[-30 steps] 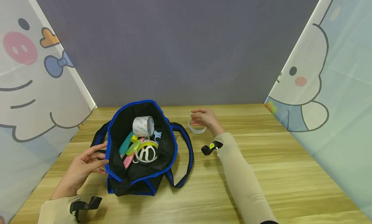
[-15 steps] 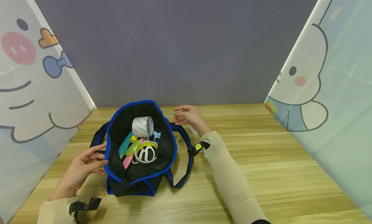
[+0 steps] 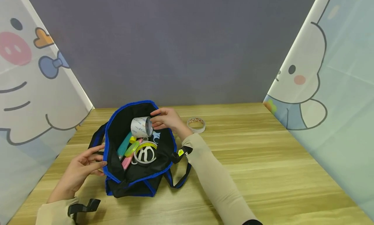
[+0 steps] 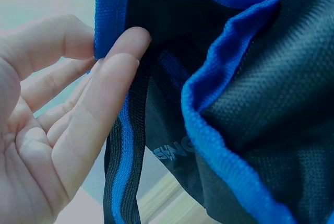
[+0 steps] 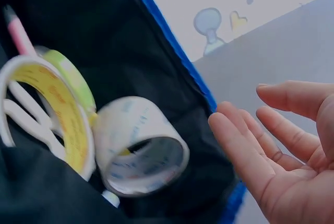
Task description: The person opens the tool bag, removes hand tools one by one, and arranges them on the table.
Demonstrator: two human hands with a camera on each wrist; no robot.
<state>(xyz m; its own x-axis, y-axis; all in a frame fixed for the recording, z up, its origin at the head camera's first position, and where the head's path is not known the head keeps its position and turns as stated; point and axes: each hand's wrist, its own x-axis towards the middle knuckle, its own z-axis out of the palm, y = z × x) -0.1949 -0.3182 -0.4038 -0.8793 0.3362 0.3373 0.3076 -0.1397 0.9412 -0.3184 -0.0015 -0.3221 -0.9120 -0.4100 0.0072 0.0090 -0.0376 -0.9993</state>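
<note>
A black bag with blue trim stands with its mouth open at the left of the table. At its left edge my left hand pinches the rim between thumb and fingers. My right hand is over the bag's far right edge, fingers loosely spread and holding nothing. Beside those fingers, a wide roll of clear tape lies in the bag; the right wrist view shows a gap between them. A narrower tape roll with a yellow inner core, white-handled scissors and a teal tool are also inside.
A thin roll of tape lies on the wooden table, right of the bag. One bag strap loops out on the right side. A grey panel rises behind the table, with printed cloth at both sides.
My right hand has moved left from the thin tape roll to the bag's mouth, leaving that roll on the table. My left hand has stayed on the rim.
</note>
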